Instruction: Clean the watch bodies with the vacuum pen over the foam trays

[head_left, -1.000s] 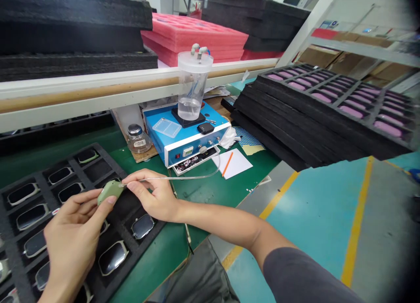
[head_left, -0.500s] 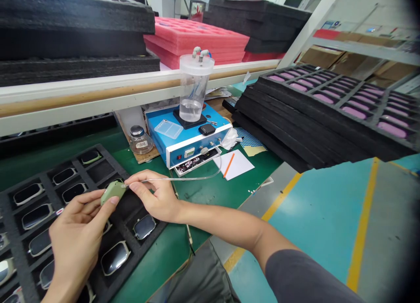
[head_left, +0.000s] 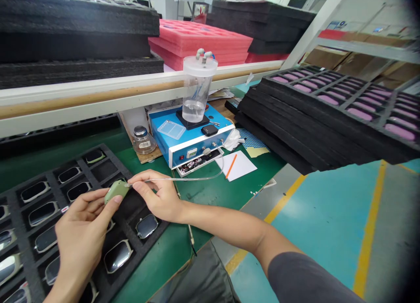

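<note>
Only the view has moved since the earlier frame, swung slightly left; both hands and the green case keep the same pose. Green counter (head_left: 203,193) runs across the middle. On the right, black tray stack (head_left: 282,123) with pink pieces in the top tray; pink foam (head_left: 197,43) sits behind the white rail. Black tray (head_left: 113,153) at left on the counter holds framed screens. Blue box (head_left: 183,139) carries a clear cylinder (head_left: 197,91) with liquid low in it. Left hand (head_left: 82,224), grip closed on the green case (head_left: 116,190), held above the black tray. Right hand (head_left: 160,198), grip pinching the clear tube (head_left: 197,179) near its end, at the case's right end. Tube curves to the blue box front. Paper (head_left: 244,167) near the box, orange stick (head_left: 231,165) on it. Jar (head_left: 143,141) left of the box.
</note>
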`<state>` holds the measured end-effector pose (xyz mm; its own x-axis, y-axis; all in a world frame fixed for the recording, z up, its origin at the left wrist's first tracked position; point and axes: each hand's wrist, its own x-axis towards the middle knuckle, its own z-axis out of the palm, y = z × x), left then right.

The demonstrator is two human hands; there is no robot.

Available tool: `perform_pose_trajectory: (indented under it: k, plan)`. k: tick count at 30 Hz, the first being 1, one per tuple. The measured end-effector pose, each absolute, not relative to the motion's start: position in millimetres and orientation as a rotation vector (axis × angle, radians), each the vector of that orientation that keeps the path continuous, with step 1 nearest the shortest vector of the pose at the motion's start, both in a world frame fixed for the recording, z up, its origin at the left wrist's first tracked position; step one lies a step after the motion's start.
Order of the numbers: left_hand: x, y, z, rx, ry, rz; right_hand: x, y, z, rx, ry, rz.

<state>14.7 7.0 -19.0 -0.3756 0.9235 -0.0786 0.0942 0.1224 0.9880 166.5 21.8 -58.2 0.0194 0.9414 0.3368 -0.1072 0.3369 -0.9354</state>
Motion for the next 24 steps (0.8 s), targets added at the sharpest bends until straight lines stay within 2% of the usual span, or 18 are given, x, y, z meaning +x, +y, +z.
perform_pose_trajectory:
  k: [18,24]
  plan:
    - [14,8,-22,1.024,1.632,1.332,166,21,-58,-0.886,-1.276,1.010]
    - [1,9,-10,1.284,1.681,1.349,165,27,-56,-0.873,-1.220,0.940]
